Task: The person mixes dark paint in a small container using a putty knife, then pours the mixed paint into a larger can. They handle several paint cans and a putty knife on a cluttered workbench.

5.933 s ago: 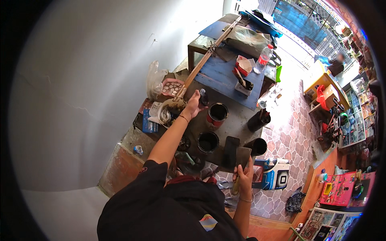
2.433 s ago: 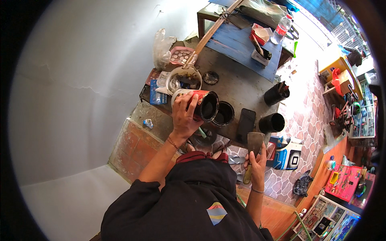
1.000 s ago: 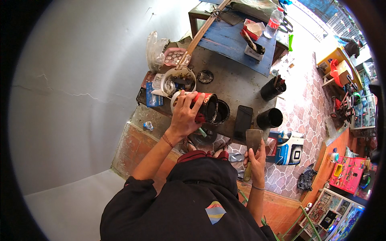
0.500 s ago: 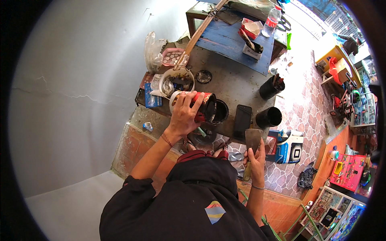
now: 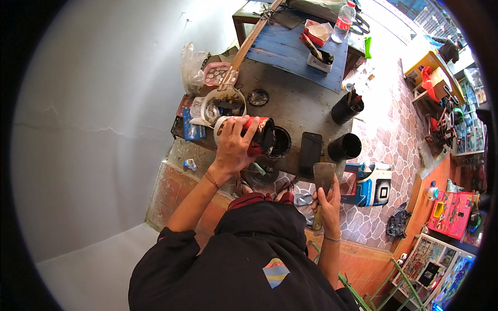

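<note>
My left hand (image 5: 232,145) is wrapped round a red and white can (image 5: 259,133), tilted on its side with its dark-smeared mouth facing right. That mouth is at the rim of a round black container (image 5: 281,142); whether they touch, I cannot tell. Dark residue coats the can's inside. Lower right, my right hand (image 5: 329,201) grips the handle of a putty knife (image 5: 324,175), its wide stained blade pointing away from me. Just beyond the blade lies a black phone (image 5: 310,149), with an open black cup (image 5: 345,147) to its right.
A white bucket (image 5: 207,114) with dirty contents stands behind the can, near a round dark-stained lid (image 5: 258,98). Farther right is a black cup holding tools (image 5: 344,111). A blue board (image 5: 280,58) carries a plastic bottle (image 5: 343,25). The grey wall (image 5: 104,155) borders the left.
The surroundings have shifted slightly left in view. Both hands keep their holds, and the can stays tilted beside the black container.
</note>
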A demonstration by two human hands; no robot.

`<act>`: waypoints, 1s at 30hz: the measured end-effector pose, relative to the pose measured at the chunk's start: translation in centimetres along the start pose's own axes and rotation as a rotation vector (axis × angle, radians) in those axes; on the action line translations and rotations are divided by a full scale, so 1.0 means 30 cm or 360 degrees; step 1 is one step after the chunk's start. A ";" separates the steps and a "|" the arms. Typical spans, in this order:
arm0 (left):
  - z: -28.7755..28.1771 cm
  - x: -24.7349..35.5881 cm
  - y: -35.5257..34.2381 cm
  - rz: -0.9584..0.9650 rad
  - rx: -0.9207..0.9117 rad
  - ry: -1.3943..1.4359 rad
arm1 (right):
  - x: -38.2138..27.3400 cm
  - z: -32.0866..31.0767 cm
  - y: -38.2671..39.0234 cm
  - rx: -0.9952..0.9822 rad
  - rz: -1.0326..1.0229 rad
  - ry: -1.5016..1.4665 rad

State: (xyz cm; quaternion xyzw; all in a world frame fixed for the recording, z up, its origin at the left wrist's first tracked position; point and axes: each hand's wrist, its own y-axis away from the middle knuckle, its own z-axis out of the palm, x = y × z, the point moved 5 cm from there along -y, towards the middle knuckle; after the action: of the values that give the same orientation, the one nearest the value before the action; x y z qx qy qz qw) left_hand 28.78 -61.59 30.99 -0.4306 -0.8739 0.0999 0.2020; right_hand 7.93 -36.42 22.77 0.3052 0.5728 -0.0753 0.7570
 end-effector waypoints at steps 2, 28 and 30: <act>-0.001 0.000 -0.002 0.0006 -0.0011 0.0003 | 0.002 0.000 0.000 -0.0004 -0.0003 -0.0007; -0.007 0.003 -0.019 0.0048 -0.0064 -0.0059 | -0.005 0.002 -0.012 0.0010 0.0017 -0.0043; -0.010 0.004 -0.021 0.0051 -0.0065 -0.0077 | -0.006 0.003 -0.014 0.0006 0.0007 -0.0025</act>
State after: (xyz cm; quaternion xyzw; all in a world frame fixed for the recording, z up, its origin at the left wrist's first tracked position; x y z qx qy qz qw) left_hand 28.40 -61.87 31.51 -0.4460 -0.8734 0.0957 0.1704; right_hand 7.77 -36.85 22.79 0.3073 0.5661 -0.0770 0.7610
